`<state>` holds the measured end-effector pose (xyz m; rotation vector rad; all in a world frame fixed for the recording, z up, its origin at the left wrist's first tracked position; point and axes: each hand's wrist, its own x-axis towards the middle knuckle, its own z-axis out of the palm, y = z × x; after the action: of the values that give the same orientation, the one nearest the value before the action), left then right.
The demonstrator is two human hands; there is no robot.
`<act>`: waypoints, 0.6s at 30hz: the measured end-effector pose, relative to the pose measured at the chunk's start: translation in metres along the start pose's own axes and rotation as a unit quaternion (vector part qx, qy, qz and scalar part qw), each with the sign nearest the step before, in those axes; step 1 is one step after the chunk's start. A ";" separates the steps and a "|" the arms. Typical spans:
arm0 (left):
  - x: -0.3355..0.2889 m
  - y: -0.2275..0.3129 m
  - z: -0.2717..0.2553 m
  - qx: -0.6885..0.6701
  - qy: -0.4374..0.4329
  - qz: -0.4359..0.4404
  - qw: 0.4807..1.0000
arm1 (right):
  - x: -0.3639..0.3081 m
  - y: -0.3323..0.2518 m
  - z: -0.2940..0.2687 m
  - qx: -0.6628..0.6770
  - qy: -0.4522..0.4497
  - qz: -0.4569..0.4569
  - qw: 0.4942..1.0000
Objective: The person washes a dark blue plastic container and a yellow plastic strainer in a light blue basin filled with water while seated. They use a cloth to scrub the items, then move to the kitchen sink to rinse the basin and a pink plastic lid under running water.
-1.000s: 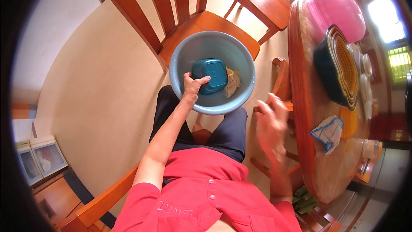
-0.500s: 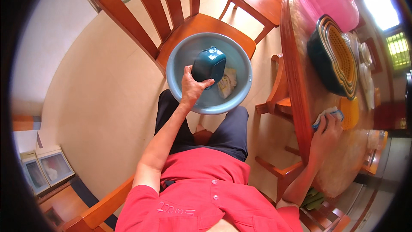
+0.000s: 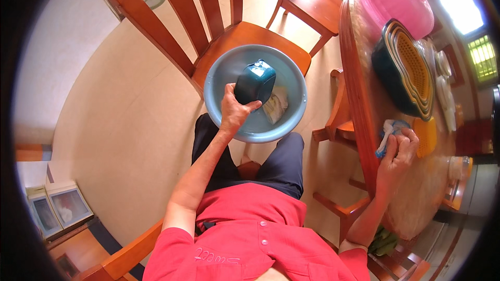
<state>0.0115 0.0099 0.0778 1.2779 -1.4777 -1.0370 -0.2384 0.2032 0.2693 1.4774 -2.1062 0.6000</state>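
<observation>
My left hand (image 3: 237, 110) grips a dark teal plastic tub (image 3: 255, 82) by its side, with its glossy underside turned up. The tub is tilted over a round blue-grey basin (image 3: 217, 67), which stands on a wooden chair seat in front of my knees. A wet whitish cloth (image 3: 275, 105) lies inside the basin beside the tub. Over at the table's edge, my right hand (image 3: 398, 151) has its fingers closed on a crumpled blue-and-white cloth (image 3: 388, 134). Part of that cloth is hidden under the fingers.
On the wooden table (image 3: 359, 119) to my right stand nested colanders and tubs (image 3: 406, 73), a pink basin (image 3: 398, 5), a flat yellow piece (image 3: 426, 136) and clear jars (image 3: 458, 167). Chairs (image 3: 312, 5) stand around it. A low cabinet (image 3: 62, 208) is at the left.
My right hand has lifted slightly and bunched the blue-and-white cloth, drawing it a little toward the table edge. The left hand still holds the tub in nearly the same pose.
</observation>
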 end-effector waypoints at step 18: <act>-0.007 0.014 -0.014 0.048 -0.034 -0.035 0.998 | -0.002 -0.128 0.136 0.756 -0.258 0.283 0.531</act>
<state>0.0227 0.0184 0.0938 1.3826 -1.5610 -1.0742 -0.1367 0.0817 0.1715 1.5905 -2.3445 3.2095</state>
